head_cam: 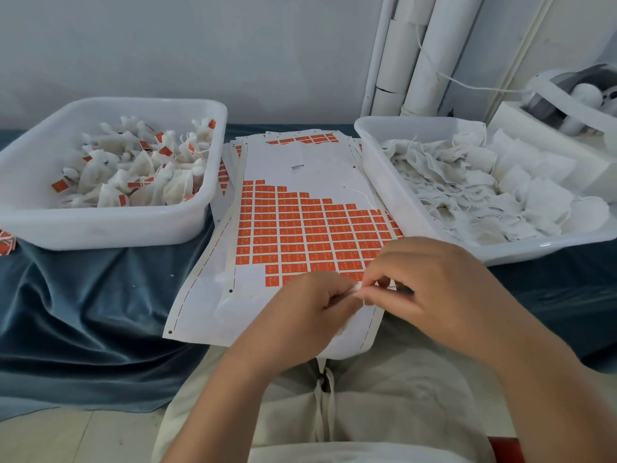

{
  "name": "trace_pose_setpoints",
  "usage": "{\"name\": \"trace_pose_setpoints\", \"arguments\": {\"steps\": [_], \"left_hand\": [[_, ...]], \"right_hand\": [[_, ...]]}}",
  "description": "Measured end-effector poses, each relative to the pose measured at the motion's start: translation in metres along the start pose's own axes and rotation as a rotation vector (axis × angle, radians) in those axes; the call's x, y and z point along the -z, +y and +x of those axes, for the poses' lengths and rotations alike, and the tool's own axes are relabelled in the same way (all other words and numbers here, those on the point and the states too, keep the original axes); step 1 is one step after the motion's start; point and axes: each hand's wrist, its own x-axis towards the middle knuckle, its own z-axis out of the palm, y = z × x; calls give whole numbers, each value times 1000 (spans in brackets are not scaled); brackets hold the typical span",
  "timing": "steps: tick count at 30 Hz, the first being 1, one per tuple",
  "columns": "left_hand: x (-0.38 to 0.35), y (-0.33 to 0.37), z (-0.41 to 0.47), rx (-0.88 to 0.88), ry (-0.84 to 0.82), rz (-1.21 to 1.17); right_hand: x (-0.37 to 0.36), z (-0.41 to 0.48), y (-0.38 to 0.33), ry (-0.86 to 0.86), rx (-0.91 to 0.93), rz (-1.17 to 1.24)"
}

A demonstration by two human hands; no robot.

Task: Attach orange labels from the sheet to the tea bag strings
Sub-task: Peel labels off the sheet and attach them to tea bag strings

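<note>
A white sheet (310,228) with rows of orange labels lies on the blue cloth between two tubs. Over its near end my left hand (310,309) and my right hand (430,289) meet fingertip to fingertip. Both pinch a small white tea bag top (358,287) with its string; most of the bag is hidden under my left hand. The left white tub (110,225) holds tea bags with orange labels attached. The right white tub (374,162) holds plain white tea bags without labels.
More label sheets (300,137) are stacked under the top one. A few loose orange labels (6,243) lie at the far left edge. White pipes (417,61) and a white machine (574,105) stand at the back right. My lap is below the table edge.
</note>
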Motion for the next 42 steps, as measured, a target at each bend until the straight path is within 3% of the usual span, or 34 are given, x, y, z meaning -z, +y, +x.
{"name": "trace_pose_setpoints", "arguments": {"steps": [3,6,12,14,21,26,31,34,38,42], "left_hand": [[1,3,-3,-49,-119,58],[3,5,-7,-25,-203,-37],[5,9,-7,-145,-186,-170],[6,8,-6,-108,-153,-287],[8,7,-5,-63,-25,-598],[10,6,-5,-17,-9,-623],[10,1,-5,9,-57,-582],[10,-4,-3,45,-56,-660],[8,-10,0,70,-53,-824],[7,-8,2,33,-129,-995]], "right_hand": [[-4,2,6,-35,-53,115],[-6,5,13,-79,-198,332],[-14,5,23,-105,-339,658],[-15,5,22,-85,-323,696],[-20,6,12,160,-72,465],[-13,3,13,168,64,314],[-13,3,9,190,74,168],[-17,3,6,191,-118,463],[-24,8,1,-92,-366,1055],[-29,10,-2,-97,-482,1038]]}}
